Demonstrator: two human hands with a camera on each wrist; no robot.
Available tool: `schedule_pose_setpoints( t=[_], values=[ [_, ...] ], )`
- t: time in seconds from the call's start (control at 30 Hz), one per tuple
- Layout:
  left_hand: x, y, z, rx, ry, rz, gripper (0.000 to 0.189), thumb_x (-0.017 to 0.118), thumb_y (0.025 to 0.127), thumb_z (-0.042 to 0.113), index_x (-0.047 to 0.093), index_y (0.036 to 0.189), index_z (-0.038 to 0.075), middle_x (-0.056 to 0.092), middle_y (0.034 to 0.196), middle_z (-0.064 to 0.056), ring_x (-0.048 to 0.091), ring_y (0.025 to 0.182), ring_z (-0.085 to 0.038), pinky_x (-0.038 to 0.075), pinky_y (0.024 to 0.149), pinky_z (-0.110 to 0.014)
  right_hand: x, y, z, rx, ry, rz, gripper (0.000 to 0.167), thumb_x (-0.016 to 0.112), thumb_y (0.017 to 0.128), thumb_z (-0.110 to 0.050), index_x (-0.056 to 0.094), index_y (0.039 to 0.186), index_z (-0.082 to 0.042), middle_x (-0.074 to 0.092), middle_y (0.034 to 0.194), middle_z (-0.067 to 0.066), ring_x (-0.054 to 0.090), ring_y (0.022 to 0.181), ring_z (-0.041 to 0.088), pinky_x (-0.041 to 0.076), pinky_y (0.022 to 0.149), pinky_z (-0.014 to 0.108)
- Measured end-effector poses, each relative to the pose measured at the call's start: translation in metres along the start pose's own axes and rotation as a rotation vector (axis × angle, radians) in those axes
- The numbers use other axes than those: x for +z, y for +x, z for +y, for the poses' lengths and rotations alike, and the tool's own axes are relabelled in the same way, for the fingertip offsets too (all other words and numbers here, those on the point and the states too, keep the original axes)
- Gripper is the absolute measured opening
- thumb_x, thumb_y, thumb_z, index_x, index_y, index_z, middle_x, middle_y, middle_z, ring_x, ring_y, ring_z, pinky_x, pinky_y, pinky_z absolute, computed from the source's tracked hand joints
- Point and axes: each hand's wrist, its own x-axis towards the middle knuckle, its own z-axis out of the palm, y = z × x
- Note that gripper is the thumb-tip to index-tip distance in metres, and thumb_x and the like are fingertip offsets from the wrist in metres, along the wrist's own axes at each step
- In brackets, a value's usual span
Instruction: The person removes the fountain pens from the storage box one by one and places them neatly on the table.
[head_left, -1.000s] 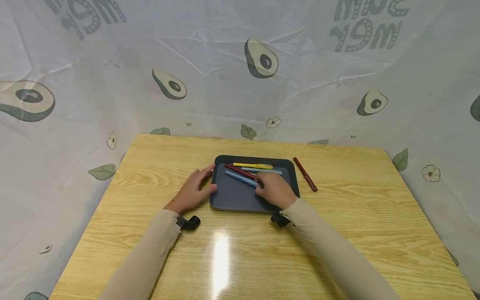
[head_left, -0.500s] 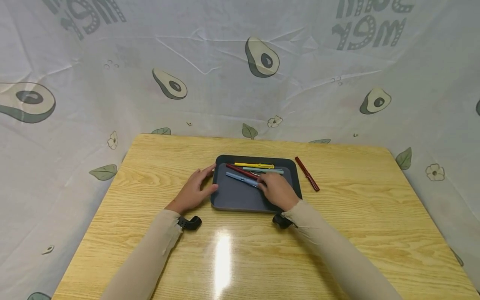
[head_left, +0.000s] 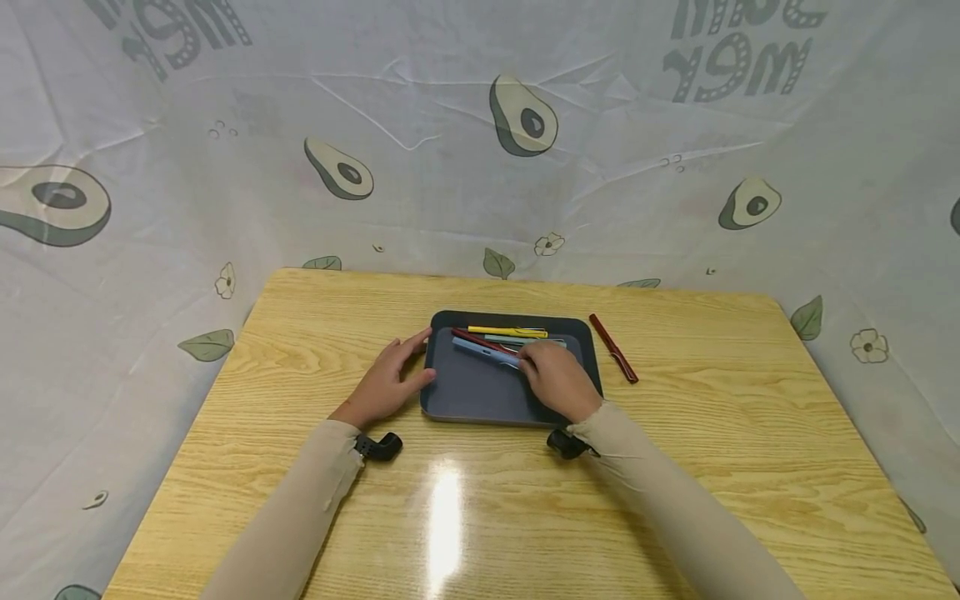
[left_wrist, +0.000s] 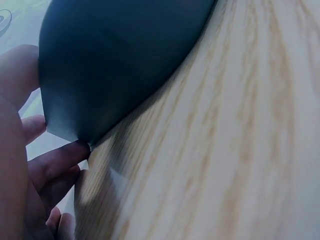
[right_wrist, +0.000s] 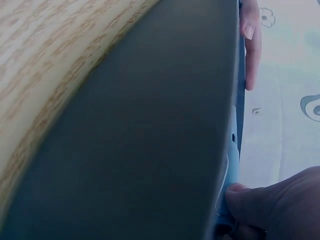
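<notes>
In the head view my right hand [head_left: 560,379] reaches over the right part of a dark grey tray [head_left: 472,400] and pinches a light blue pen [head_left: 486,351] near its right end. The right wrist view shows the thumb [right_wrist: 240,200] against the same pen [right_wrist: 232,150], partly behind the tray wall. Just beyond it lie a dark red pen [head_left: 468,337], a grey-green pen [head_left: 517,340] and a yellow pen [head_left: 507,332], the first two partly covered by my right hand. My left hand [head_left: 384,379] rests at the tray's left edge, fingers extended along the wall [left_wrist: 115,65].
A second dark red pen [head_left: 613,348] lies on the wooden table [head_left: 712,400], right of the tray. Behind the table hangs a pale cloth [head_left: 420,192] printed with avocados. Both wrists wear black camera mounts, the left mount [head_left: 381,447] close to the tray's near-left corner.
The light blue pen's left end has shifted slightly away from me, closer to the dark red pen. My right hand has moved a little rightward with it. The left hand stays at the tray edge.
</notes>
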Motion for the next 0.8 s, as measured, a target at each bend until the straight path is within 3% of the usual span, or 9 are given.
schedule_pose_setpoints(
  t=[0.17, 0.4, 0.63, 0.8],
  values=[
    [0.001, 0.0, 0.0, 0.0, 0.004, 0.001, 0.072, 0.063, 0.105, 0.039, 0.029, 0.166, 0.022, 0.051, 0.155, -0.009, 0.04, 0.149, -0.025, 0.006, 0.131, -0.046, -0.001, -0.001, 0.001, -0.005, 0.0, 0.013, 0.015, 0.065, 0.103, -0.009, 0.075, 0.11, -0.001, 0.074, 0.104, 0.013, 0.069, 0.099, 0.03, 0.059, 0.089, 0.047],
    [0.001, 0.0, 0.0, 0.002, -0.003, 0.001, 0.072, 0.062, 0.105, 0.042, 0.029, 0.165, 0.023, 0.052, 0.154, -0.008, 0.04, 0.149, -0.026, 0.006, 0.131, -0.046, -0.007, -0.005, 0.005, -0.035, 0.009, 0.061, 0.013, 0.066, 0.102, -0.007, 0.076, 0.107, 0.0, 0.075, 0.101, 0.013, 0.07, 0.092, 0.029, 0.055, 0.102, 0.049],
    [0.001, -0.001, 0.0, -0.001, -0.002, 0.0, 0.072, 0.061, 0.105, 0.043, 0.028, 0.166, 0.024, 0.051, 0.154, -0.008, 0.038, 0.15, -0.026, 0.005, 0.131, -0.046, -0.012, -0.009, 0.01, -0.038, 0.008, 0.095, 0.013, 0.067, 0.101, -0.007, 0.075, 0.108, 0.001, 0.074, 0.1, 0.014, 0.069, 0.092, 0.031, 0.058, 0.09, 0.049],
    [0.0, -0.001, 0.001, 0.001, 0.004, -0.001, 0.072, 0.061, 0.105, 0.042, 0.028, 0.166, 0.023, 0.051, 0.154, -0.009, 0.037, 0.15, -0.027, 0.005, 0.131, -0.047, -0.021, -0.011, 0.016, 0.01, 0.039, 0.107, 0.015, 0.066, 0.102, -0.008, 0.075, 0.109, 0.002, 0.074, 0.1, 0.015, 0.067, 0.092, 0.032, 0.058, 0.086, 0.047]
  ],
)
